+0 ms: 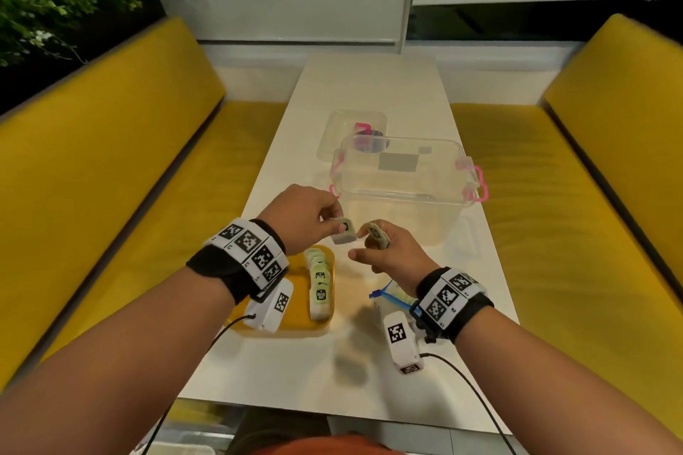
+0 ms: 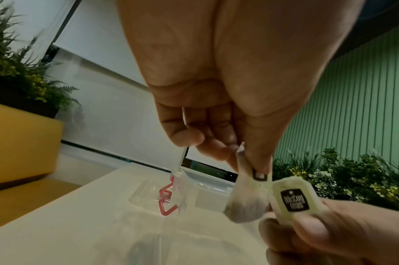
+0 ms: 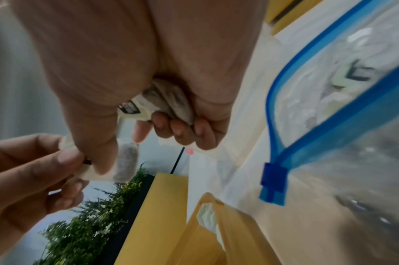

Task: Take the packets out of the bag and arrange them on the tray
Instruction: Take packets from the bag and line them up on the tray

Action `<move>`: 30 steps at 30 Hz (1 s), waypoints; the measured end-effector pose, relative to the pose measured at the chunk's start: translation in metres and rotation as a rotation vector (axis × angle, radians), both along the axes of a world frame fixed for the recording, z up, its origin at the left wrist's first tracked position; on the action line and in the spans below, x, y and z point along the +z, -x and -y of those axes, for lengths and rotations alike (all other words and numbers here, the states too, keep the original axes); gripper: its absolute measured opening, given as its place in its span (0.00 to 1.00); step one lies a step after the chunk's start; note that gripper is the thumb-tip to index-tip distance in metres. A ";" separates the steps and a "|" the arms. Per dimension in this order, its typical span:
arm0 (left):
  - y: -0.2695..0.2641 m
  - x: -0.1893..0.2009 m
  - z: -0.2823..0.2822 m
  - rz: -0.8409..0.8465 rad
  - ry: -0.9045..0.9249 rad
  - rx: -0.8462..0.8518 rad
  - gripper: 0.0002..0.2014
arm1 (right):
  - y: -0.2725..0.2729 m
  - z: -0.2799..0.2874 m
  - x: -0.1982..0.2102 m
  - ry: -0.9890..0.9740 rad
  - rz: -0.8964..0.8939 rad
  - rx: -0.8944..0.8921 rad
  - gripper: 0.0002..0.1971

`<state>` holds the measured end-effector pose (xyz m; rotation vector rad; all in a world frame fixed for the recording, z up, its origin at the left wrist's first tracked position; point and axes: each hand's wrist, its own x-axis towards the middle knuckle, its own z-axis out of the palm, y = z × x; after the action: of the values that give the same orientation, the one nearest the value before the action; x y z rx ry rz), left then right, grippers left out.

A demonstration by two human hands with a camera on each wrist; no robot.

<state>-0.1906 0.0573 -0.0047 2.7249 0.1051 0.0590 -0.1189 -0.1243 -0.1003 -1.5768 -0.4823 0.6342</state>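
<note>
Above the table, my left hand (image 1: pixel 325 220) pinches a small pale tea packet (image 1: pixel 343 233) by its top; it hangs from thumb and finger (image 2: pixel 248 197). Just to its right, my right hand (image 1: pixel 373 246) grips another packet with a black label (image 1: pixel 377 233) (image 2: pixel 293 199), and more packets are bunched in its palm (image 3: pixel 169 102). The two hands almost touch. The yellow tray (image 1: pixel 292 325) lies under my left wrist with a row of several packets (image 1: pixel 319 281) along its right side. The clear zip bag (image 3: pixel 343 111) with a blue slider (image 1: pixel 375 294) lies beneath my right wrist, packets still inside.
A clear plastic box (image 1: pixel 403 192) with pink latches stands just beyond the hands, its lid (image 1: pixel 354 129) lying further back. Yellow benches (image 1: pixel 111 166) flank the narrow white table (image 1: pixel 288 373). Cables run from both wrist cameras.
</note>
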 end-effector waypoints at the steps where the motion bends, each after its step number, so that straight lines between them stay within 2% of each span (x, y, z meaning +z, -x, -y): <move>1: 0.000 0.001 -0.002 -0.012 -0.023 -0.010 0.07 | 0.000 -0.002 0.003 -0.002 0.032 -0.009 0.15; 3: 0.000 0.003 -0.003 -0.019 -0.037 -0.033 0.07 | 0.002 -0.009 0.010 -0.028 0.090 -0.012 0.15; 7: 0.001 0.003 -0.005 0.007 -0.014 -0.044 0.04 | 0.005 -0.027 0.014 -0.014 0.156 0.000 0.04; 14: 0.013 -0.004 -0.021 -0.113 -0.115 -0.026 0.04 | 0.004 -0.033 -0.002 0.094 0.155 0.068 0.02; 17: 0.017 -0.012 -0.029 -0.146 -0.169 0.032 0.05 | 0.005 -0.033 -0.008 0.146 0.083 0.045 0.07; 20: 0.019 -0.030 -0.030 -0.330 -0.266 -0.012 0.07 | 0.008 -0.032 -0.012 0.116 -0.129 0.007 0.07; 23: 0.018 -0.054 -0.023 -0.585 -0.308 -0.160 0.08 | 0.008 -0.032 -0.010 0.087 -0.218 -0.006 0.08; 26: 0.011 -0.079 -0.016 -0.750 -0.310 -0.268 0.09 | 0.006 -0.028 -0.014 0.118 -0.147 0.004 0.03; 30: -0.007 -0.101 -0.016 -0.762 -0.331 -0.273 0.09 | 0.004 -0.020 -0.025 0.253 0.078 0.018 0.06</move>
<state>-0.1833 0.0731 -0.1054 2.8921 -0.0702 -1.1269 -0.1227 -0.1041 -0.1249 -1.8440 -0.4887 0.6690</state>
